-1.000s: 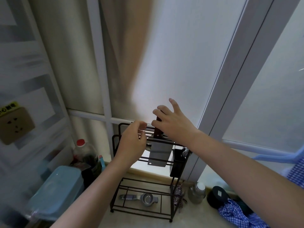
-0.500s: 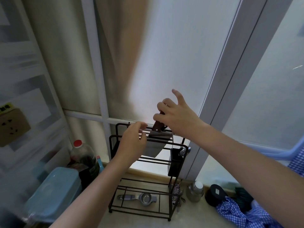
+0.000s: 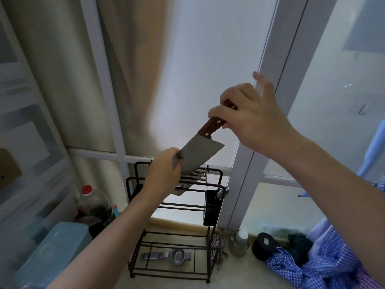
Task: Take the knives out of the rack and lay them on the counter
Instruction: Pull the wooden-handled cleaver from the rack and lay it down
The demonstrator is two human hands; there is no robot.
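My right hand (image 3: pixel 250 119) grips the red-brown handle of a broad cleaver (image 3: pixel 200 156). The cleaver is tilted in the air above the black wire rack (image 3: pixel 177 234), its blade pointing down-left and free of the slots. My left hand (image 3: pixel 164 174) is closed at the rack's top on a thin dark handle, apparently a second knife (image 3: pixel 180 188). A bit of that knife's grey blade shows just under the hand; the remainder is hidden. The rack stands on the beige counter (image 3: pixel 239 274) against the window.
A black utensil caddy (image 3: pixel 210 209) hangs on the rack's right side, and a metal squeezer (image 3: pixel 166 256) lies on its bottom shelf. Left of the rack are a red-capped bottle (image 3: pixel 87 190) and a blue container (image 3: pixel 58 247). To the right are a small jar (image 3: pixel 239 243), a black round object (image 3: pixel 264 245) and blue checked cloth (image 3: pixel 312 265).
My right hand has lifted the cleaver up and to the right, clear of the rack's top. My left hand stays at the rack's top, its fingers now closed on the dark handle.
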